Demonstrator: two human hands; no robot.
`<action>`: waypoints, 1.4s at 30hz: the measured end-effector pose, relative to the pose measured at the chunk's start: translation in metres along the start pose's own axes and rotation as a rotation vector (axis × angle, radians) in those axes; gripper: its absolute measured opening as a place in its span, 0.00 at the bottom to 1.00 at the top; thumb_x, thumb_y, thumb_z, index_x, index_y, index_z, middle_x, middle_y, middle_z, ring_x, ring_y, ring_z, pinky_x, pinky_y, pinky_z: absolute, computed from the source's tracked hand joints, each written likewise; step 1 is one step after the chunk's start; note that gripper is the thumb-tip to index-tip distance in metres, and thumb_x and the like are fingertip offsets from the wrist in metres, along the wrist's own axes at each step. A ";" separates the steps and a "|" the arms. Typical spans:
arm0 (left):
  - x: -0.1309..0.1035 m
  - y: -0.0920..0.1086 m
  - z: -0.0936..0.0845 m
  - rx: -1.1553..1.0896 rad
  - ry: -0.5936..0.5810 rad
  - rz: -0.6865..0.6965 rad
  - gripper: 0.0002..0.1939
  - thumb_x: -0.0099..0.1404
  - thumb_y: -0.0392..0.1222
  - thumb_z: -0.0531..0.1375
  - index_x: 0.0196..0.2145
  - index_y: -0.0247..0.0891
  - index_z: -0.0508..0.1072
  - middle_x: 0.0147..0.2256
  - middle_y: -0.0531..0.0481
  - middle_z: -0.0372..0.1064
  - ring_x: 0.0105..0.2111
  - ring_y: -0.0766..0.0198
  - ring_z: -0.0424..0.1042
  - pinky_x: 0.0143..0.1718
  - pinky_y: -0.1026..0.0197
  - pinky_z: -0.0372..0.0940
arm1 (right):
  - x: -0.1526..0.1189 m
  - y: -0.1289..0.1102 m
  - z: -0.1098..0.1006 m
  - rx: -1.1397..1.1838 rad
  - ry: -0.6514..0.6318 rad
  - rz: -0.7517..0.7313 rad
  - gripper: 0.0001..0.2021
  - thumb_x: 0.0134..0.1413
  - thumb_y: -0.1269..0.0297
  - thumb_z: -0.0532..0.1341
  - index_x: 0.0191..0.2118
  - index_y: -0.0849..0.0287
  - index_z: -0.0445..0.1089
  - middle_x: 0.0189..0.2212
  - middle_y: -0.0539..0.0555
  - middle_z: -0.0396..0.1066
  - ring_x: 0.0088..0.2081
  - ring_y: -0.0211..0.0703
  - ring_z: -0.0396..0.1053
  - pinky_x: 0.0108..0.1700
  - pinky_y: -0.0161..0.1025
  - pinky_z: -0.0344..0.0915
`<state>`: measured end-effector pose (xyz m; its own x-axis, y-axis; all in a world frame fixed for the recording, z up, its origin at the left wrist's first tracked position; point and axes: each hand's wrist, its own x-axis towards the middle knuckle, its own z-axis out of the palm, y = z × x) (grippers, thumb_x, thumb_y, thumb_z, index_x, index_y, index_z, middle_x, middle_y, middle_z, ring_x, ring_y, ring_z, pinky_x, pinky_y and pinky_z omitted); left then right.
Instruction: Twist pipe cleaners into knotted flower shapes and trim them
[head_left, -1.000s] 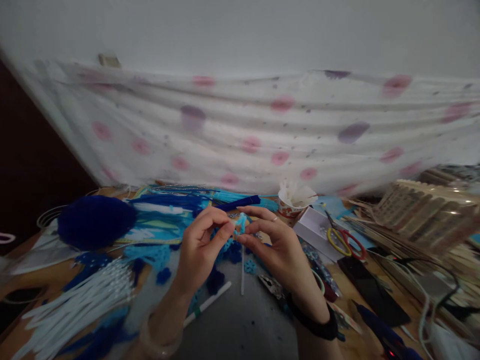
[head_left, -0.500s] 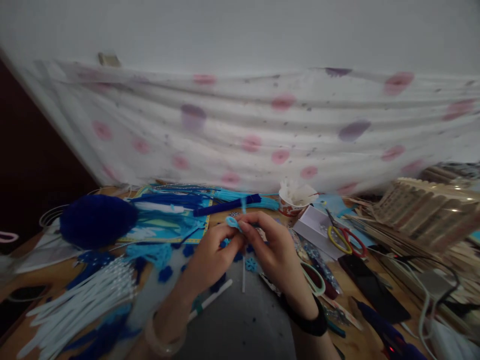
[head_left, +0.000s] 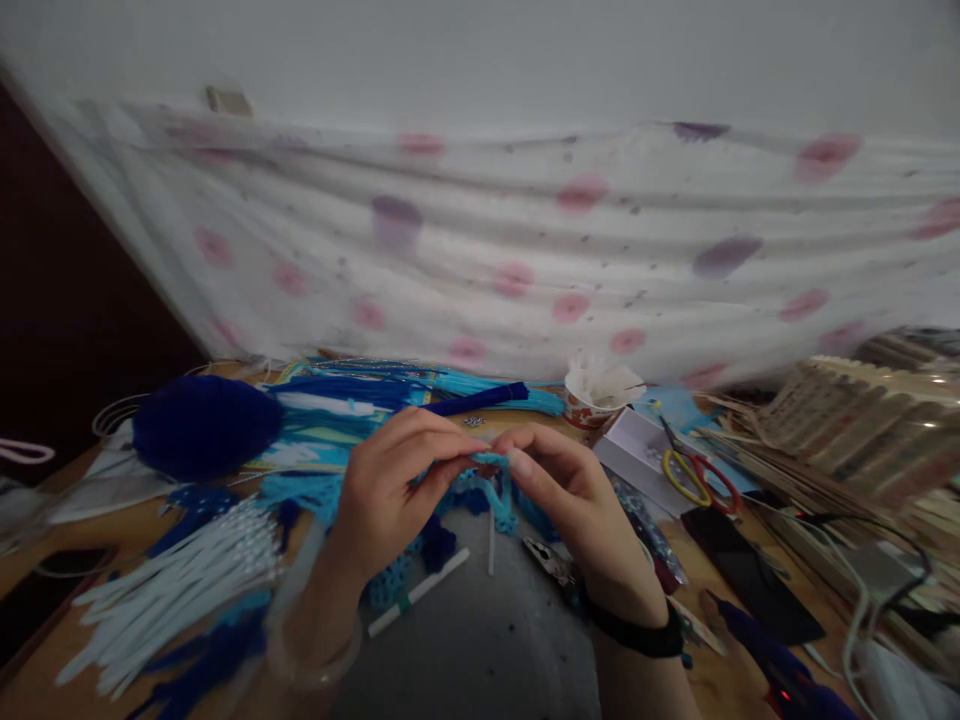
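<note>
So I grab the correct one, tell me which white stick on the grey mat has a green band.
The thicker stick, lying slanted nearer the left hand; the thinner stick shows no band.

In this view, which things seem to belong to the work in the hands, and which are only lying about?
Likely in the work:
- light-blue pipe cleaner, between left hand and right hand
- pale pipe cleaners, perhaps as supply

Apparently only lying about:
- smartphone on the right
- open white box
- paper cup
</note>
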<state>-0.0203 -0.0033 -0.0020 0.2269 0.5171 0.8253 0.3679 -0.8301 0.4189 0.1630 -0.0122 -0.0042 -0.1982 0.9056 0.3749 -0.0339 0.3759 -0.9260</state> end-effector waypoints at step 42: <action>-0.005 0.000 0.020 -0.069 -0.036 -0.376 0.19 0.74 0.37 0.55 0.22 0.39 0.65 0.20 0.56 0.64 0.22 0.68 0.66 0.28 0.65 0.61 | -0.001 0.001 -0.023 -0.481 0.031 -0.569 0.07 0.57 0.75 0.66 0.34 0.56 0.80 0.30 0.52 0.82 0.34 0.44 0.78 0.42 0.43 0.72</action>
<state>-0.0038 -0.0022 -0.0138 0.1194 0.7938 0.5964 0.3699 -0.5930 0.7152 0.1861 -0.0082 -0.0041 -0.2503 0.5476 0.7984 0.3110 0.8264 -0.4693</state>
